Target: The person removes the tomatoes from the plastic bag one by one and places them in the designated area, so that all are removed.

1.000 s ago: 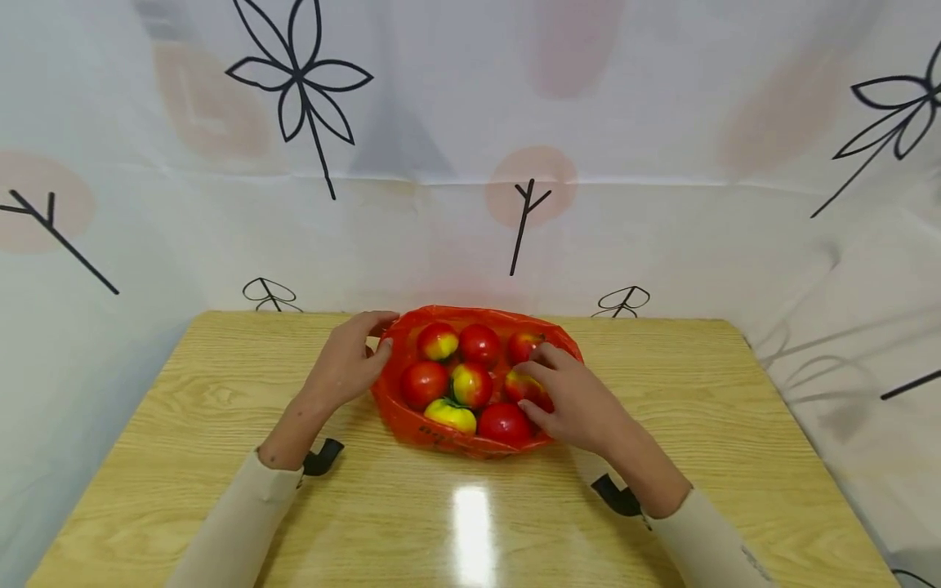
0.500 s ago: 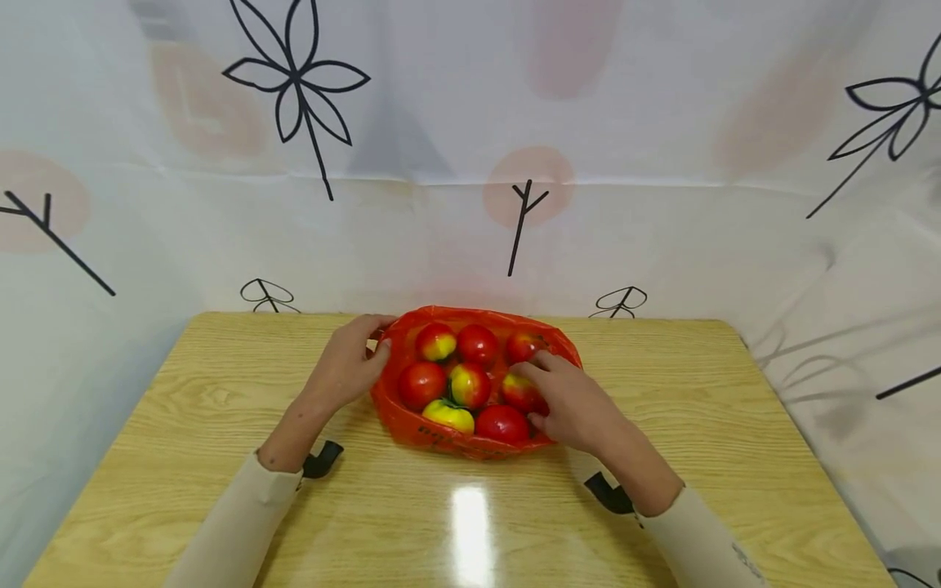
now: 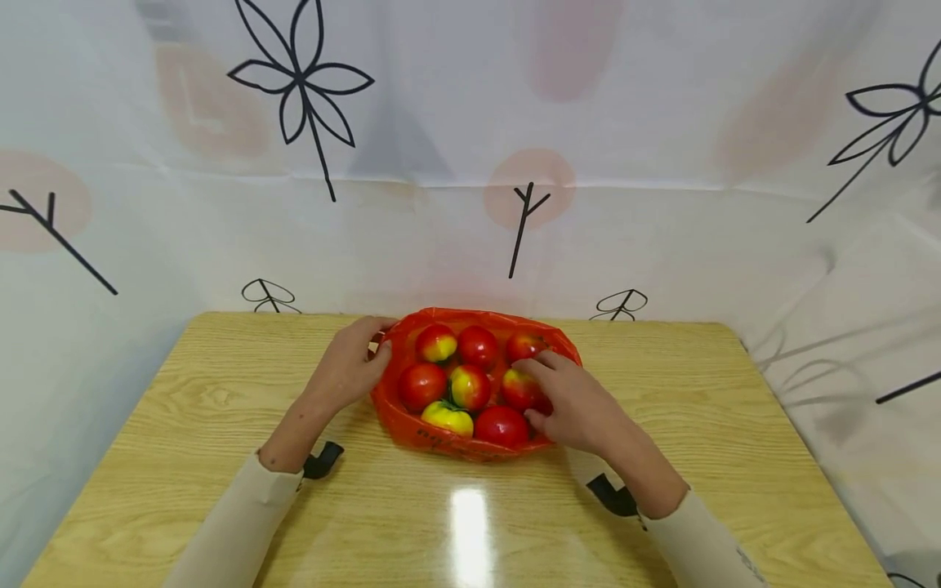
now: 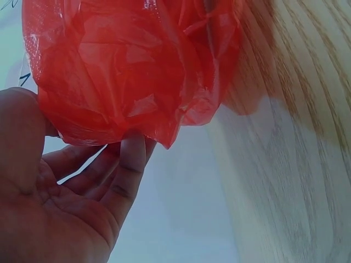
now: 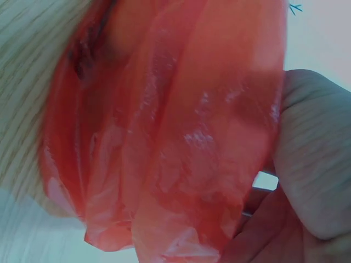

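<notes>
On the wooden table lies an orange-red plastic bag (image 3: 408, 429), its mouth open towards me. Inside sit several red and yellow fruits, among them a yellow tomato (image 3: 447, 418) with a green calyx and a plain red one (image 3: 502, 426). My left hand (image 3: 345, 367) holds the bag's left rim; in the left wrist view its fingertips meet the plastic edge. Over the right rim reaches my right hand (image 3: 577, 400), thumb and fingers curled about a red-and-yellow fruit (image 3: 520, 389), partly covered by that hand. In the right wrist view the bag's wall (image 5: 203, 126) hides the fingertips.
The table (image 3: 220, 392) extends around the bag. Behind it hangs a pale cloth (image 3: 441, 237) printed with black plants and pink blots. Black straps (image 3: 321, 460) show at my wrists below the beige sleeves (image 3: 235, 523).
My right thumb has shifted slightly rightward, and the red-and-yellow fruit beside it has moved a little left. The left hand and the bag stay nearly still.
</notes>
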Available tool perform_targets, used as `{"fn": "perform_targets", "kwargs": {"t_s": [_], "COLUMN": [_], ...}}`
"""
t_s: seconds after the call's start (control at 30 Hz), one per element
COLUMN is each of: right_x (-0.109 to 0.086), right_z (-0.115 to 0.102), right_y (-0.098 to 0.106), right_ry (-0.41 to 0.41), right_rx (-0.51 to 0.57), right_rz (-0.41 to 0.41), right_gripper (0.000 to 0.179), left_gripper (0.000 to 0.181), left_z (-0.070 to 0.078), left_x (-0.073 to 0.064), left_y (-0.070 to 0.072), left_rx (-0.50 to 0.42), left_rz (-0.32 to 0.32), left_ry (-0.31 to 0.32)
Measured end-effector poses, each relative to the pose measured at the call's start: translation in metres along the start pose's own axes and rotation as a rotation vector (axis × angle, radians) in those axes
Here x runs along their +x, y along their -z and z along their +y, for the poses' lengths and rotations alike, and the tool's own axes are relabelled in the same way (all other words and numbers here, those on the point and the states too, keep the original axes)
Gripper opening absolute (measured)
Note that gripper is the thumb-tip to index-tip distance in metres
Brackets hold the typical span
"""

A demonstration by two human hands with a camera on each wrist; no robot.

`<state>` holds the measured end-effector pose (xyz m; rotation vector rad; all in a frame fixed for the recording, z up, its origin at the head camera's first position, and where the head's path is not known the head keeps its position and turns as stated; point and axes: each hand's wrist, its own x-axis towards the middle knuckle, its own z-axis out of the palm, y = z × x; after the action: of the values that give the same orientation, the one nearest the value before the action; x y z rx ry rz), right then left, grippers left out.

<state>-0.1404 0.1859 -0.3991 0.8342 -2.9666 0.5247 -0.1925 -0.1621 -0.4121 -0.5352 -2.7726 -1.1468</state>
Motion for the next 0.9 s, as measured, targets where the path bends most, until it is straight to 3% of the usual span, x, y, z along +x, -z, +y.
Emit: {"fn": "perform_targets", "kwargs": {"t_s": [0.27,0.7,0.9], "right_x": [-0.002,-0.003,-0.005], "right_z": [0.005,0.01,0.013], "right_y": [0.011,0.022,0.026], "right_ry": [-0.024,0.003,-0.033], "right_rx": [0.08,0.169,0.237], "right_rz": [0.026,0.146,0.197], "right_gripper": [0.061,0.059,0.06], "left_gripper": [0.038,0.037,0.036], "left_z": [0.001,-0.001,-0.002], "left_x": [0.0,-0.001,0.0], "left_y": [0.0,0.0,-0.001], "left_rx": [0.006,0.022,0.021], "left_rz": [-0.001,-0.001,0.004], "left_ry": [0.008,-0.005,-0.015]}}
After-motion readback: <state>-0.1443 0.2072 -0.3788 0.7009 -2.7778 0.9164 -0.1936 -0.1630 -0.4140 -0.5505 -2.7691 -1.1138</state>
